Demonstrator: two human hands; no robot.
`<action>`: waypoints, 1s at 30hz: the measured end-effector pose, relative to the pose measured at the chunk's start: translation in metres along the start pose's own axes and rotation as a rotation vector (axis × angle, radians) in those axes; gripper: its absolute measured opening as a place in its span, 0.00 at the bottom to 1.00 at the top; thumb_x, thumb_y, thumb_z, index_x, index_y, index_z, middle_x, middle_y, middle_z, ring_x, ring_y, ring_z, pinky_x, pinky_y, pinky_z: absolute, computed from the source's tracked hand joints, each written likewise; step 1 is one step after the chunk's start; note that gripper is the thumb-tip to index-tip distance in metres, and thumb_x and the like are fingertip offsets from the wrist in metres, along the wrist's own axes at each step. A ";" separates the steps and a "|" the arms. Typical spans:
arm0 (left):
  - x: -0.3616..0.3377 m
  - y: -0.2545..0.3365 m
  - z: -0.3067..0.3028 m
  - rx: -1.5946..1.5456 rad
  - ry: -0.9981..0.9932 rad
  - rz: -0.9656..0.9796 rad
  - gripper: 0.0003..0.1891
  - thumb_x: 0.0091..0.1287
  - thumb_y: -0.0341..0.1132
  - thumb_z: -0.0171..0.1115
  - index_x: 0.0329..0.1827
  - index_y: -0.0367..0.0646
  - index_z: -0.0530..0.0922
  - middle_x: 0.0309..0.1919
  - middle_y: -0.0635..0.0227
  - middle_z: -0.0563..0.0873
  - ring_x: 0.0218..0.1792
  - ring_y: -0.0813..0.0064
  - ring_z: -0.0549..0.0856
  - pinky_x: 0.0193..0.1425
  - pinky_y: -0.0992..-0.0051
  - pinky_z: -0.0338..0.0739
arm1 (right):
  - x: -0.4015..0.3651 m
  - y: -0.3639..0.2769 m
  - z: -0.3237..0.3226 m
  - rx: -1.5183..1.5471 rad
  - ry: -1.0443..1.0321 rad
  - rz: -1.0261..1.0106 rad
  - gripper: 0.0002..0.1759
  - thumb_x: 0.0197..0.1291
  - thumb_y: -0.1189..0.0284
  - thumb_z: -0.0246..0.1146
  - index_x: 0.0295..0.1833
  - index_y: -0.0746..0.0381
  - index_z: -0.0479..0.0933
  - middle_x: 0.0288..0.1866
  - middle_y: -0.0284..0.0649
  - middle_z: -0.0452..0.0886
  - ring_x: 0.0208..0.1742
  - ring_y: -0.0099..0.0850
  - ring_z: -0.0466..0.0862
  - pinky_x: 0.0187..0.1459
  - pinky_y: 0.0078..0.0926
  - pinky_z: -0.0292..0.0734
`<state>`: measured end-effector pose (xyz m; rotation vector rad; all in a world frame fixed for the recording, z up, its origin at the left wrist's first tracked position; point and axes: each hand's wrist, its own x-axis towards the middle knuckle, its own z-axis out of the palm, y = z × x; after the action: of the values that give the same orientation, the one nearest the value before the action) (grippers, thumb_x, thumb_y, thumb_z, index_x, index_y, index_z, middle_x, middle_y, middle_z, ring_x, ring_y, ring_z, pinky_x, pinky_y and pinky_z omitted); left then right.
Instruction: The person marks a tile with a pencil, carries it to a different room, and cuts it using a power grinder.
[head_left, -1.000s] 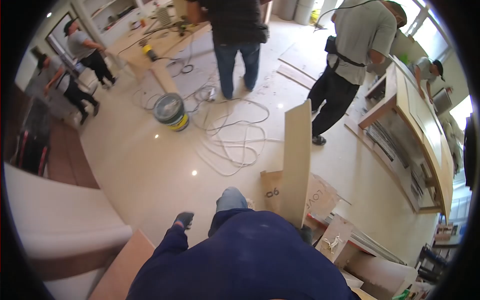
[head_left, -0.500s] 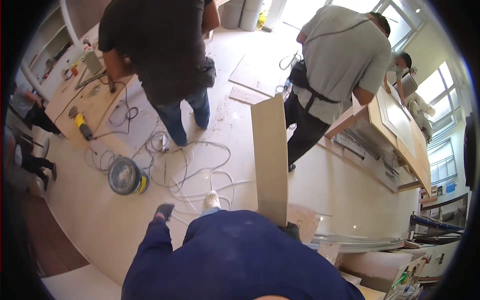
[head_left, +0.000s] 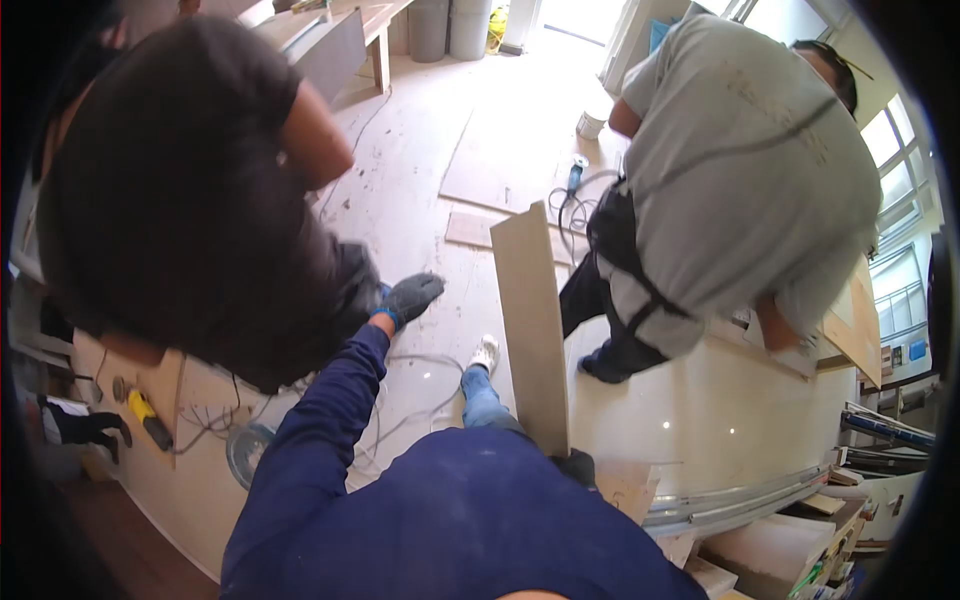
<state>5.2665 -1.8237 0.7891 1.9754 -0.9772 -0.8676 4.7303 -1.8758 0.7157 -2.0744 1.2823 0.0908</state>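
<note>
My left hand (head_left: 412, 300) wears a dark glove and is stretched out ahead, fingers extended and together, holding nothing. It is close to the hip of a person in a dark shirt (head_left: 180, 200). A long pale wooden board (head_left: 532, 330) stands nearly upright in front of me, leaning slightly. My right hand (head_left: 577, 468), also gloved, is at the board's lower end and grips it; most of its fingers are hidden behind the board and my body.
A person in a grey shirt (head_left: 740, 190) bends over on the right, close to the board. Cables (head_left: 410, 410), a bucket (head_left: 248, 450) and a yellow power tool (head_left: 148, 415) are on the left. Flat panels (head_left: 500, 160) lie ahead; metal profiles (head_left: 740, 505) are at lower right.
I have moved forward between the two people, who now appear larger and nearer. My left hand has swung forward and up. The board stays in my right hand.
</note>
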 end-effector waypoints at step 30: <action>0.609 -0.145 -0.144 0.387 -0.636 -0.374 0.19 0.67 0.54 0.58 0.44 0.46 0.77 0.30 0.64 0.80 0.28 0.65 0.80 0.30 0.60 0.78 | 0.459 -0.269 -0.112 0.188 0.105 0.415 0.21 0.52 0.58 0.65 0.47 0.61 0.85 0.41 0.53 0.86 0.46 0.50 0.85 0.48 0.43 0.79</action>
<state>5.7226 -2.2315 0.5933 2.3015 -1.2086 -1.6928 5.1513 -2.2174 0.7575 -1.6506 1.7024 0.0432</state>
